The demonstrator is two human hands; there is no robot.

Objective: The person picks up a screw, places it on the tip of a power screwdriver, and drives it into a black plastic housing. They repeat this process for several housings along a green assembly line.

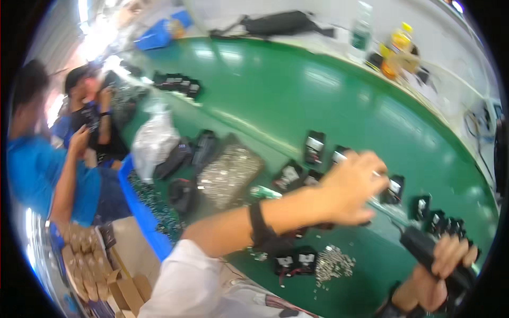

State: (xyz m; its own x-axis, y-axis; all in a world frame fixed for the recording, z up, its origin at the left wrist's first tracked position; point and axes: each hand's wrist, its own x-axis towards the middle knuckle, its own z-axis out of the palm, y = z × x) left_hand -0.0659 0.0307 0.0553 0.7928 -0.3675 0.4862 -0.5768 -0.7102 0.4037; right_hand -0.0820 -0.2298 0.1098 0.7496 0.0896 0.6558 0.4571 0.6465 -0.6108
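My right hand (448, 267) is wrapped round a black power screwdriver (419, 246) at the lower right, its thin shaft pointing up and left toward my other hand. My left hand (352, 185), slightly blurred, reaches over the green table with thumb and fingers apart, and I see nothing held in it. Small black box-like units with white labels lie around it: one unit (314, 147) beyond the hand, another (393, 190) just right of the fingers. Part of this group is hidden under my left hand and forearm. Two more units (296, 261) lie nearer me beside a pile of small silver screws (335, 263).
A heap of shiny metal parts (230, 172), a clear plastic bag (154, 138) and a blue bin of green pieces (139, 204) stand left. Bottles (361, 29) line the far edge of the green table (265, 69). Two people (47, 164) sit at the left.
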